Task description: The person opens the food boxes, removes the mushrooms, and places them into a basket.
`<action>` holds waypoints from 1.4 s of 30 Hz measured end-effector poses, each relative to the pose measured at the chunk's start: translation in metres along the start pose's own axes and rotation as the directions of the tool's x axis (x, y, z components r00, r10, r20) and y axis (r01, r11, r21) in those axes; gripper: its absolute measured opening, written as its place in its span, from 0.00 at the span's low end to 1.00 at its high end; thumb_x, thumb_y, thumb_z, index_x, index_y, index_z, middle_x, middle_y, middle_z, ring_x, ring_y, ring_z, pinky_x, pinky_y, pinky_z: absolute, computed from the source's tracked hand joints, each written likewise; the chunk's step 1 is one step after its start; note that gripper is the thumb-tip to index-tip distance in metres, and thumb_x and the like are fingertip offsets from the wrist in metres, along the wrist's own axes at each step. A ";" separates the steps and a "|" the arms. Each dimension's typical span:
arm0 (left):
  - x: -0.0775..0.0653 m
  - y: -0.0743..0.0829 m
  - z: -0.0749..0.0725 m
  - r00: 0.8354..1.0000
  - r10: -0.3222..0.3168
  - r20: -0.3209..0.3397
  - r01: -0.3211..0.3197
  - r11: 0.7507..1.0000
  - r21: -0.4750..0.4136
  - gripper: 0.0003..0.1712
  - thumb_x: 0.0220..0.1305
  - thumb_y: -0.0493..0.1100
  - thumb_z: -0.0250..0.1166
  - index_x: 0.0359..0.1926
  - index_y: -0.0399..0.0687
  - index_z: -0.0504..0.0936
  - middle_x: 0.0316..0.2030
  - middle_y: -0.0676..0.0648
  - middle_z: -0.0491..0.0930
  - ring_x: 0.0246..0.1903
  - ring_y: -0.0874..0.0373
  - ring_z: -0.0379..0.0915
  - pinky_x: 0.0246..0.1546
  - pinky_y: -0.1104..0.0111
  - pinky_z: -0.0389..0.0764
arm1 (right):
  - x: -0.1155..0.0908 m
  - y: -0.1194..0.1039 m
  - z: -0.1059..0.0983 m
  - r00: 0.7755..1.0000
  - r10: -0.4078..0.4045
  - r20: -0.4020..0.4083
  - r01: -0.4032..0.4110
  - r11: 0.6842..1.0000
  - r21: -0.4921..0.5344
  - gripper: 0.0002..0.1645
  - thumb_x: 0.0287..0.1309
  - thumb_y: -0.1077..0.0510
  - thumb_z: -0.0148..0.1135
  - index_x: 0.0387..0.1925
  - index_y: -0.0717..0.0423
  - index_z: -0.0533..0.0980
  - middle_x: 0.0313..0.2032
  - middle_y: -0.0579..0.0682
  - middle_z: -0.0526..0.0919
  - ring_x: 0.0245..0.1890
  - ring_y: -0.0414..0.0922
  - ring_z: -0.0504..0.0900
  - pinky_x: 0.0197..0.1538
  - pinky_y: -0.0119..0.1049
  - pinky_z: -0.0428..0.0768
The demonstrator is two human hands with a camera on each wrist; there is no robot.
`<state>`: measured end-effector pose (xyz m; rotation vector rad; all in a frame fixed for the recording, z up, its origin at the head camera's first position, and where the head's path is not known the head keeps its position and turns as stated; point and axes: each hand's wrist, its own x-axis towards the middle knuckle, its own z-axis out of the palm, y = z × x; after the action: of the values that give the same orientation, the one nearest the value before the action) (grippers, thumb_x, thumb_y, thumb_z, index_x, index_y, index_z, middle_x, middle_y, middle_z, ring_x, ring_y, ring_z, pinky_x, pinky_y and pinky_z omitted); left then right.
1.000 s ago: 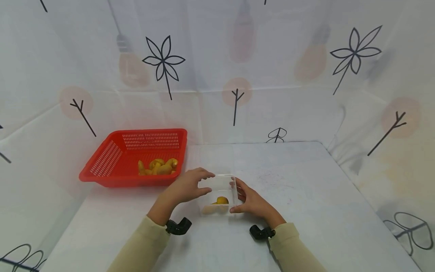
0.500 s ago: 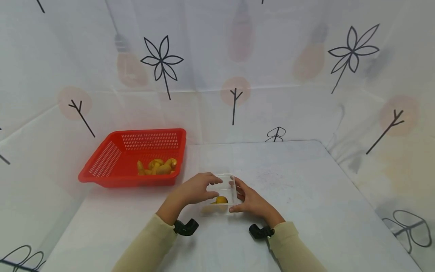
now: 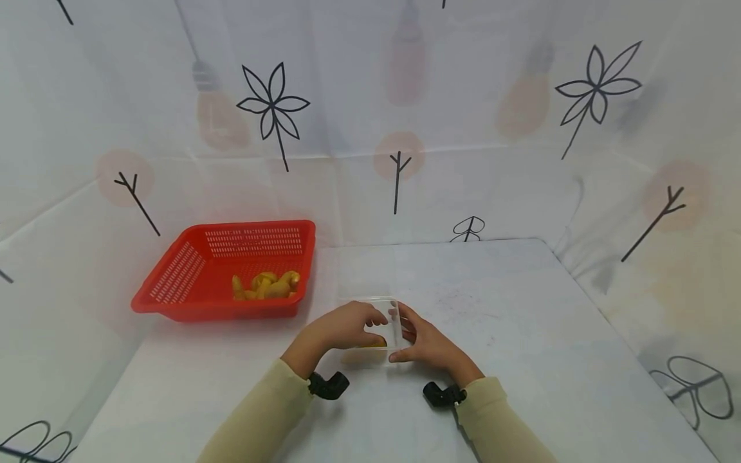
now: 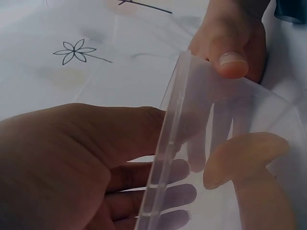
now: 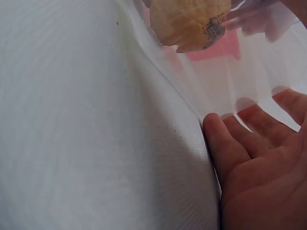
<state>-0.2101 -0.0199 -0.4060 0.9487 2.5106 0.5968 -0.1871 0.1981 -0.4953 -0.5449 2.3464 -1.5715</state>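
Observation:
A clear plastic box (image 3: pixel 361 360) stands on the white table, holding a yellow-brown mushroom (image 4: pixel 244 163) whose cap and stem show through its wall. Over the box's left side reaches my left hand (image 3: pixel 341 326), its thumb low beside the mushroom and its fingers inside, apart from the thumb. The hand hides most of the mushroom in the head view. My right hand (image 3: pixel 427 344) holds the right end of the box, thumb at the front corner and fingers along the wall. Close up in the right wrist view, a dark rough patch marks the mushroom (image 5: pixel 189 24).
Left of the box, at the back of the white table (image 3: pixel 480 308), is a red perforated basket (image 3: pixel 214 310). Several yellow mushrooms (image 3: pixel 279 288) lie in its right front part. A printed white cloth (image 3: pixel 347 186) hangs behind the table and along both sides.
My left hand has moved right and down into the box, covering more of the mushroom. The right hand stays at the box's right end, and the box has not moved on the table.

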 end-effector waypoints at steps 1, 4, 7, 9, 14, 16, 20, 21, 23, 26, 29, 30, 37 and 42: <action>0.001 0.000 0.001 1.000 0.003 0.006 -0.003 1.000 0.006 0.26 0.59 0.54 0.69 0.57 0.49 0.81 0.53 0.48 0.82 0.52 0.52 0.78 0.53 0.63 0.81 | 0.000 0.000 0.000 1.000 -0.002 0.000 0.002 1.000 0.001 0.69 0.39 0.52 0.80 0.76 0.43 0.45 0.75 0.49 0.54 0.74 0.49 0.58 0.69 0.41 0.66; 0.005 0.000 0.003 1.000 0.004 0.021 -0.005 1.000 0.028 0.25 0.59 0.53 0.69 0.56 0.50 0.82 0.51 0.50 0.83 0.50 0.54 0.78 0.51 0.65 0.81 | 0.000 0.000 0.000 1.000 -0.001 -0.002 0.001 1.000 0.005 0.69 0.39 0.53 0.80 0.76 0.43 0.45 0.75 0.50 0.55 0.74 0.49 0.58 0.69 0.41 0.66; 0.009 0.000 0.005 1.000 0.000 0.031 -0.001 0.999 0.040 0.23 0.58 0.52 0.69 0.54 0.52 0.83 0.49 0.51 0.83 0.48 0.57 0.79 0.50 0.68 0.81 | -0.001 0.000 0.000 1.000 0.002 -0.005 -0.002 1.000 0.005 0.69 0.39 0.52 0.80 0.76 0.42 0.45 0.75 0.50 0.54 0.74 0.50 0.58 0.69 0.42 0.66; 0.011 0.001 0.005 0.999 0.001 0.036 -0.002 0.999 0.037 0.21 0.58 0.50 0.70 0.52 0.52 0.84 0.47 0.52 0.84 0.45 0.59 0.79 0.49 0.69 0.82 | -0.001 -0.001 -0.001 1.000 0.006 -0.001 -0.006 1.000 0.010 0.69 0.39 0.52 0.80 0.76 0.41 0.45 0.75 0.49 0.53 0.74 0.49 0.58 0.68 0.41 0.67; 0.015 0.003 0.006 0.998 0.020 0.054 -0.022 0.999 0.043 0.16 0.58 0.47 0.70 0.48 0.52 0.86 0.43 0.53 0.85 0.38 0.64 0.77 0.46 0.71 0.81 | -0.002 -0.002 0.000 1.000 0.005 0.015 -0.005 1.000 0.031 0.69 0.41 0.54 0.80 0.76 0.41 0.44 0.75 0.48 0.52 0.74 0.48 0.57 0.68 0.40 0.68; 0.017 0.002 0.007 0.998 0.025 0.062 -0.028 0.998 0.052 0.15 0.58 0.46 0.69 0.47 0.52 0.86 0.40 0.55 0.85 0.37 0.65 0.76 0.44 0.72 0.81 | -0.003 -0.002 0.000 1.000 0.001 0.017 -0.001 0.999 0.037 0.69 0.41 0.54 0.80 0.76 0.42 0.44 0.76 0.49 0.51 0.74 0.49 0.57 0.68 0.41 0.67; 0.021 0.000 0.008 0.996 0.015 0.089 -0.019 0.998 0.052 0.14 0.58 0.45 0.70 0.46 0.52 0.86 0.35 0.57 0.84 0.34 0.66 0.76 0.42 0.73 0.81 | -0.003 -0.002 -0.001 1.000 -0.003 0.015 0.003 1.000 0.030 0.69 0.41 0.54 0.80 0.76 0.40 0.44 0.76 0.49 0.51 0.74 0.49 0.57 0.69 0.42 0.66; 0.022 -0.001 0.008 0.995 0.010 0.096 -0.015 0.999 0.051 0.13 0.58 0.45 0.70 0.45 0.52 0.86 0.34 0.58 0.84 0.33 0.66 0.76 0.42 0.73 0.81 | -0.003 -0.002 -0.001 1.000 -0.003 0.014 0.003 1.000 0.028 0.69 0.41 0.54 0.80 0.76 0.40 0.44 0.76 0.49 0.51 0.74 0.50 0.56 0.69 0.42 0.66; 0.024 -0.001 0.009 0.994 0.002 0.110 -0.007 0.999 0.049 0.13 0.57 0.44 0.70 0.45 0.52 0.86 0.33 0.58 0.84 0.33 0.66 0.76 0.41 0.73 0.81 | -0.003 -0.001 0.000 1.000 -0.007 0.013 0.007 1.000 0.022 0.68 0.41 0.54 0.79 0.76 0.40 0.44 0.76 0.50 0.52 0.74 0.50 0.56 0.69 0.43 0.66; 0.025 -0.002 0.009 0.993 -0.011 0.119 0.005 0.999 0.052 0.12 0.58 0.44 0.70 0.44 0.51 0.87 0.32 0.58 0.83 0.32 0.65 0.76 0.40 0.73 0.81 | -0.002 -0.001 0.000 1.000 -0.006 0.010 0.005 1.000 0.024 0.68 0.41 0.54 0.80 0.76 0.40 0.44 0.75 0.50 0.52 0.74 0.50 0.56 0.69 0.42 0.65; 0.026 -0.003 0.009 0.992 -0.024 0.121 0.019 0.999 0.046 0.12 0.57 0.44 0.70 0.44 0.51 0.87 0.32 0.57 0.83 0.32 0.64 0.76 0.40 0.72 0.81 | -0.001 0.000 0.001 1.000 0.001 0.006 -0.002 1.000 0.021 0.69 0.40 0.54 0.80 0.76 0.40 0.45 0.75 0.49 0.53 0.74 0.49 0.56 0.69 0.41 0.65; 0.025 -0.003 0.009 0.992 -0.029 0.122 0.024 0.999 0.043 0.12 0.57 0.44 0.70 0.44 0.50 0.87 0.32 0.57 0.84 0.32 0.64 0.76 0.41 0.72 0.81 | -0.001 0.000 0.001 1.000 0.001 0.006 -0.001 1.000 0.021 0.69 0.40 0.54 0.80 0.76 0.41 0.45 0.75 0.49 0.53 0.74 0.49 0.56 0.69 0.42 0.65; 0.026 -0.002 0.010 0.991 -0.047 0.123 0.039 0.997 0.071 0.11 0.57 0.43 0.71 0.43 0.50 0.88 0.33 0.56 0.85 0.32 0.64 0.77 0.44 0.71 0.82 | 0.000 0.001 0.001 1.000 0.007 0.001 -0.007 1.000 0.020 0.69 0.39 0.53 0.80 0.76 0.40 0.45 0.75 0.48 0.53 0.74 0.49 0.56 0.69 0.42 0.65; 0.026 -0.001 0.011 0.991 -0.037 0.126 0.023 0.994 0.105 0.10 0.58 0.43 0.70 0.42 0.51 0.88 0.31 0.57 0.84 0.29 0.63 0.75 0.41 0.73 0.81 | 0.000 0.001 0.001 1.000 0.013 -0.005 -0.013 1.000 0.013 0.69 0.38 0.52 0.81 0.76 0.39 0.45 0.75 0.48 0.53 0.74 0.49 0.57 0.69 0.41 0.66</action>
<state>-0.2232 0.0005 -0.4209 0.9526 2.4562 0.3865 -0.1866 0.1983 -0.4965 -0.5220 2.3371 -1.5829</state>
